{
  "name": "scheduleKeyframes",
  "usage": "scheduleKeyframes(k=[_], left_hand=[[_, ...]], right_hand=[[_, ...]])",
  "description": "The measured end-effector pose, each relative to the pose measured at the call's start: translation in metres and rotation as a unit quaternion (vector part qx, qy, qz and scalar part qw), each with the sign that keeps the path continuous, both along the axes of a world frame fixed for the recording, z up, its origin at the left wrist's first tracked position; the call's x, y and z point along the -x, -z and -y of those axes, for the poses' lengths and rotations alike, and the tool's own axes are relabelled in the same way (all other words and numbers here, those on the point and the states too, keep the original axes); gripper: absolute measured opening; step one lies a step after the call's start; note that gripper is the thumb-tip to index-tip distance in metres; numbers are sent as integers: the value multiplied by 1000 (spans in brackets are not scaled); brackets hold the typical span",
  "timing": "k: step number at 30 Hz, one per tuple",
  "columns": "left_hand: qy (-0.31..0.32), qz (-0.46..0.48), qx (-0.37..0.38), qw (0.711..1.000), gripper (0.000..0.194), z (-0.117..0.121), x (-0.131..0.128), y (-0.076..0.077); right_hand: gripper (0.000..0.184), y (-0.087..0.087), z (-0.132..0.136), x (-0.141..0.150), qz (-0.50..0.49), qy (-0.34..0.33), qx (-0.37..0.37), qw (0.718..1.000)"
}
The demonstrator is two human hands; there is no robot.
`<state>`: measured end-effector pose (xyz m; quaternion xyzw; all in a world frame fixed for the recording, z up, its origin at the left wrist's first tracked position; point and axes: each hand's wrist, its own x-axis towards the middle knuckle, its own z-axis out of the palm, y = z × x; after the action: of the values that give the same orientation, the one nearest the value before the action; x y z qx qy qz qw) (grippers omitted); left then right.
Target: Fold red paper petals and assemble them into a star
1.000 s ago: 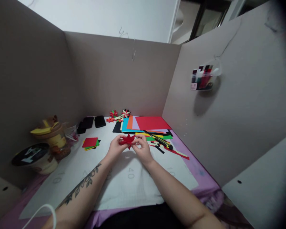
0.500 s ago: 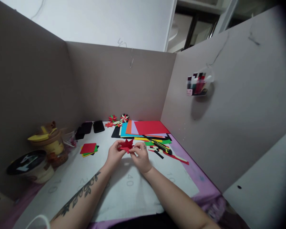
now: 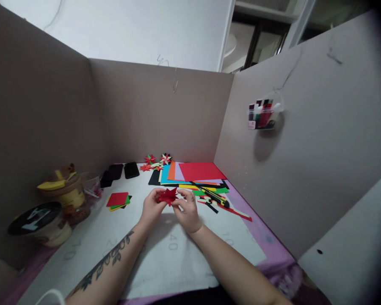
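Note:
A red folded-paper star (image 3: 168,195) with pointed tips is held up above the white mat, between both hands. My left hand (image 3: 152,205) grips its left side, fingers behind and thumb in front. At its lower right edge, the thumb and finger of my right hand (image 3: 187,210) pinch the paper. Left of the hands lies a small stack of square papers (image 3: 117,199), red on top with green, yellow and black edges showing below. Several finished paper stars (image 3: 150,159) in red, green, cream and black sit at the back.
Large coloured sheets (image 3: 200,171) lie at the back right, with a yellow-black cutter knife (image 3: 216,197) and paper scraps (image 3: 211,206) in front. Dark phones (image 3: 131,170) rest back left. Tubs (image 3: 40,224) and a plastic cup (image 3: 92,186) line the left. Grey panels (image 3: 161,114) enclose the table.
The camera view has tilted up slightly, so the scene sits lower. The red star has turned and tilted a little in my fingers; both hands keep hold of it.

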<state>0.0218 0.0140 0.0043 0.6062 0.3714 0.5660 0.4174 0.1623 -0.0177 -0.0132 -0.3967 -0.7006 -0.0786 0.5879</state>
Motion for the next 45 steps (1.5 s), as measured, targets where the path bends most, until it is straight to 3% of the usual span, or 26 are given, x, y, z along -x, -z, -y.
scheduleKeyframes(k=[13,20,25,30,36,41,45], left_hand=[[-12,13,9,1000,30,4,-2,-5],[-1,10,16,1000,30,5,-3,-2],[59,11,38,997,26,8,-8,-1],[143,24,132,981,38,7,-6,-2],[199,84,260,941,44,0,4,-4],[215,74,264,937,29,-3,8,-3],[228,76,261,935,27,-3,8,-2]], right_hand=[[19,-3,2,-1,18,-47,8,999],[22,-1,1,1,-21,-24,2,999],[9,-3,-4,-4,-55,-39,83,994],[9,-2,-13,-11,-87,-52,162,982],[13,-5,-13,-18,-25,-55,156,986],[18,-5,-13,-20,1,-92,159,983],[14,-4,-14,-18,-34,-100,158,982]])
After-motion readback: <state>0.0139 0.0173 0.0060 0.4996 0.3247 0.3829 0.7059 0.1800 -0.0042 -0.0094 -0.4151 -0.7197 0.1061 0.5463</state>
